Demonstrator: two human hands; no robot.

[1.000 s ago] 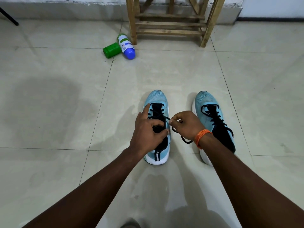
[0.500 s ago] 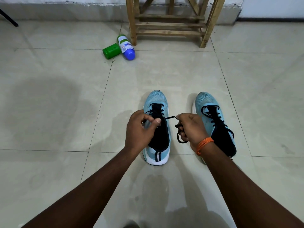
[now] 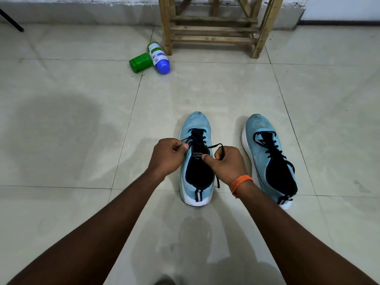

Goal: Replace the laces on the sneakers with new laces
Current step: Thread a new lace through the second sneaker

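Both hands are drawing apart, now off the tongue (image 3: 197,154): the left hand (image 3: 167,156) is pinching one end of the black lace (image 3: 214,145), the right hand (image 3: 227,164) is gripping the other. The left sneaker (image 3: 195,122) is sitting between them on the tiled floor (image 3: 82,140), the right sneaker (image 3: 260,128) just beside.

Left hand (image 3: 166,156) now off tongue (image 3: 197,159)

The pale tiled floor (image 3: 82,140) carries two light-blue sneakers side by side, toes pointing away: the left sneaker (image 3: 195,124) and the right sneaker (image 3: 261,130), slightly apart; farther off a green container (image 3: 139,63) and a blue-capped white bottle (image 3: 157,53) lie on their sides, touching; just beside them stands a wooden stand (image 3: 213,29).
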